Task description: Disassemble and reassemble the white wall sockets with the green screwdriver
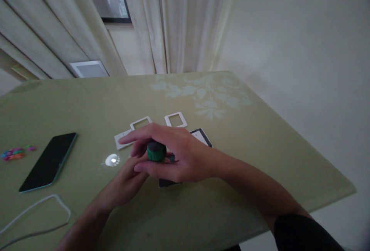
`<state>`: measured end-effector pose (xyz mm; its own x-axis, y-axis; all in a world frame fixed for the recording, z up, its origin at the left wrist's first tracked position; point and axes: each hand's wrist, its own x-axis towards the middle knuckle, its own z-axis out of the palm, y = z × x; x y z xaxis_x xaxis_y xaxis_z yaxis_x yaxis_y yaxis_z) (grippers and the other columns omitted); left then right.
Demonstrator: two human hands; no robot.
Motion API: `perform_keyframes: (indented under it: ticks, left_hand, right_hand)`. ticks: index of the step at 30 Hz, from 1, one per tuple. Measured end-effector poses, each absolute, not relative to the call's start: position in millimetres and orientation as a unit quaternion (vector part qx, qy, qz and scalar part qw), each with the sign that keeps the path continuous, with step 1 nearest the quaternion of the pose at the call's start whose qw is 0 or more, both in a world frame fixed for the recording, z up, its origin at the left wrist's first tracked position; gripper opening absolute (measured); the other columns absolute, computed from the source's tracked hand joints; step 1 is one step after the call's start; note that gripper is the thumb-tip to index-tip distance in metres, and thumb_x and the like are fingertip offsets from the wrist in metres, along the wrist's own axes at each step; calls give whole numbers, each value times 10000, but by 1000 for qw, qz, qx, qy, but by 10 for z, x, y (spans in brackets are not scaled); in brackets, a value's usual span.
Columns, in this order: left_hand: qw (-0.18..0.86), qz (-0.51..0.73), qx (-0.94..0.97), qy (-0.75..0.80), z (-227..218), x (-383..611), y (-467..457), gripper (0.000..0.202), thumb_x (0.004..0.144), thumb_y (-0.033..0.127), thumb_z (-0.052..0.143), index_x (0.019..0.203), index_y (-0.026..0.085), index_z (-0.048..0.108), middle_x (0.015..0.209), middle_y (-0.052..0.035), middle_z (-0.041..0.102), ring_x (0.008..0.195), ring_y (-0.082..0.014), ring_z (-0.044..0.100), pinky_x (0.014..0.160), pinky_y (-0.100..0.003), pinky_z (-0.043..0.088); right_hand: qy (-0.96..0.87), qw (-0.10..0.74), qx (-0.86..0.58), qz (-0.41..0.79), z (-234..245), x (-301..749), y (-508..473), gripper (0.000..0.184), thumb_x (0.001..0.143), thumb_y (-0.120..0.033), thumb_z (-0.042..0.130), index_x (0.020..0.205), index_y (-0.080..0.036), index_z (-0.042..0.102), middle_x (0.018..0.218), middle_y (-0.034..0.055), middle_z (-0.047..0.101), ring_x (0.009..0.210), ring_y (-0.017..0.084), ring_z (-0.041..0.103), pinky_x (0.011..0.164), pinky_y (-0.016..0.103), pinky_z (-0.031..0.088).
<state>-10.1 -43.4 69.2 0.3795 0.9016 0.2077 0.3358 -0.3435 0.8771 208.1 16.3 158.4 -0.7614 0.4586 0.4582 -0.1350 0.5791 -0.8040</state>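
My right hand (185, 149) curls over a green-and-black screwdriver handle (156, 151), seen nearly end-on; the shaft and tip are out of sight below. Thumb and fingers bend round the handle, with the index finger stretched to the left. My left hand (128, 181) reaches in under the right one, its fingers mostly hidden. Beneath both hands lies a flat piece with a dark edge (169, 183), largely covered. A white panel with a dark border (201, 136) shows beyond my right wrist. By my fingertips is a white plate (121, 139).
Two white square frames (177, 119) lie beyond my hands. To the left are a black tablet or phone (49, 162), a white cable (65, 208) and small colourful pieces (14, 153). A shiny round spot (112, 160) is near my left hand. The green table (245, 135) ends at the right.
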Motion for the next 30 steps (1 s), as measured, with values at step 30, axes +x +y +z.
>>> perform_keyframes:
  ticks: [30]
  left_hand:
    - [375, 336, 727, 467, 529, -55, -531, 312, 988, 540, 726, 1174, 290, 740, 1183, -65, 775, 1115, -329, 733, 959, -479, 661]
  right_hand:
    - [-786, 395, -81, 468, 1592, 2101, 147, 417, 1027, -240, 714, 1434, -218, 626, 1004, -2, 740, 924, 121, 735, 916, 245, 611]
